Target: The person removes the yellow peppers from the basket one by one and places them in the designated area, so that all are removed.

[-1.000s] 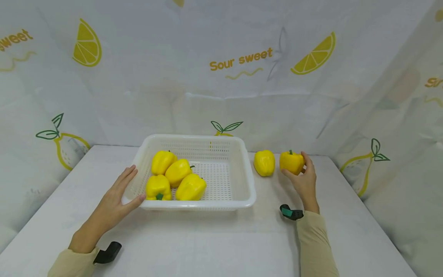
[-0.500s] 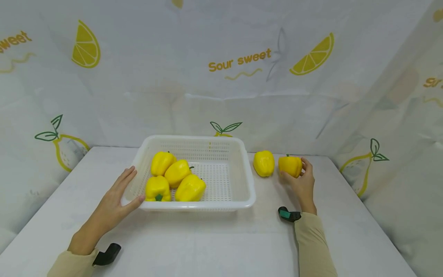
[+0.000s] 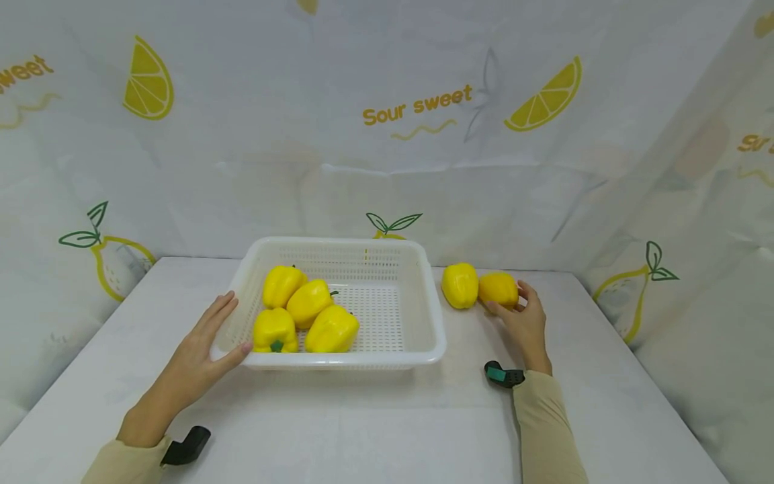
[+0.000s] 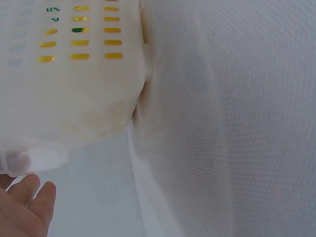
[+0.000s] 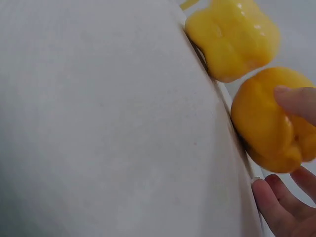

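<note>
In the head view, a white slotted plastic basket (image 3: 423,302) stands on the table with several yellow bell peppers (image 3: 310,302) in its left half. My left hand (image 3: 192,356) rests against its left front corner, thumb at the rim and fingers straight along the outer side. To the right of the basket, one yellow bell pepper (image 3: 460,286) stands on the table. Beside it lies a second yellow bell pepper (image 3: 498,289), its stem out of sight. My right hand (image 3: 525,323) touches this one with the thumb; in the right wrist view the fingers (image 5: 269,200) are spread below it, mostly apart from it.
The white-covered table (image 3: 363,430) ends at a white cloth backdrop (image 3: 272,188) printed with lemons, close behind the basket and peppers. Black wrist-worn devices (image 3: 187,446) sit at both sleeves.
The right-hand pepper has tipped over, come down onto the table and shifted left, up to its neighbour. My right fingers have loosened from it. My left hand and the basket stay put.
</note>
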A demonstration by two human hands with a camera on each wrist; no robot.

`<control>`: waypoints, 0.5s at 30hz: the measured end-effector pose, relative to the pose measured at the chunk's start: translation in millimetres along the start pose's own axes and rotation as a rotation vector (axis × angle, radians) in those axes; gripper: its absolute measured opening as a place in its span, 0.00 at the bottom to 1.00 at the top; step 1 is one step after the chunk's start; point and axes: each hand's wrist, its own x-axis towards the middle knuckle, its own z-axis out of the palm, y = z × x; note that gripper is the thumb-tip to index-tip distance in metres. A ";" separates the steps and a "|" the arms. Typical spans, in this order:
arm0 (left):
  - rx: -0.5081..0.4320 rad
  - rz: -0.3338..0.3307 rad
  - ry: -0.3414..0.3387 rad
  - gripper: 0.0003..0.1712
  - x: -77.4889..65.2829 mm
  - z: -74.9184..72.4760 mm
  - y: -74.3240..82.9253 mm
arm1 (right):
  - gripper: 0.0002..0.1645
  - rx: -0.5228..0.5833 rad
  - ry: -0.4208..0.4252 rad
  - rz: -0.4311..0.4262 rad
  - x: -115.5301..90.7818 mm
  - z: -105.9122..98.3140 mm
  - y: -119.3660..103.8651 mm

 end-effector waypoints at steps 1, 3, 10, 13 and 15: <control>0.000 0.001 0.001 0.46 0.0 0.0 0.1 | 0.51 0.002 -0.006 0.007 0.4 -0.1 0.0; -0.001 0.002 0.003 0.46 -0.1 -0.1 0.3 | 0.49 0.008 -0.016 0.019 0.7 0.0 0.2; -0.003 -0.002 -0.002 0.46 -0.3 -0.6 1.6 | 0.48 -0.012 -0.005 0.020 0.5 -0.7 -1.8; -0.003 0.000 -0.001 0.46 -0.2 -0.5 1.5 | 0.47 -0.030 0.009 0.035 -0.1 -1.2 -2.8; -0.003 0.002 0.000 0.46 -0.1 -0.4 1.1 | 0.46 -0.049 0.023 0.043 -1.0 -0.8 -3.3</control>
